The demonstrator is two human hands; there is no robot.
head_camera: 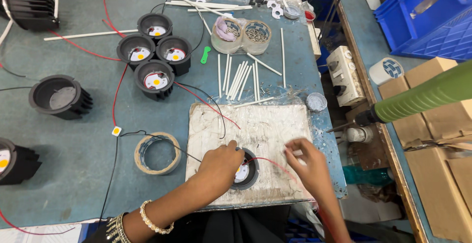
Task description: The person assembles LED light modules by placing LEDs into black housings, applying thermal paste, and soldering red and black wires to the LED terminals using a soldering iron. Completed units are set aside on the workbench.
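L hand point(220, 166) is gripping the rim of a round black finned lamp housing point(246, 173) w/ a white disc and yellow chip inside, sitting on a worn whitish work board point(260, 125) at the near edge of the blue-green counter point(73, 164). R hand point(307, 163) is hovering just right of the housing, fingertips pinching something small and pale near the thin red wire point(270, 163) running out of it; can't tell exactly what it's grasping.

Four more black housings point(155, 51) are clustering at counter centre-left, each w/ a white disc + yellow dot. Roll of tan tape point(158, 153) is lying just left of the board. White plastic sticks point(236, 78) are lying fanned beyond the board, two clear round tubs of small screws point(243, 35) behind them.

Pkgs: brown cardboard boxes point(432, 125) are stacking at far right, blue plastic crate point(427, 12) top right, white round container w/ blue label point(386, 70) between them. Green-bodied tool point(427, 95) is hanging across the boxes.
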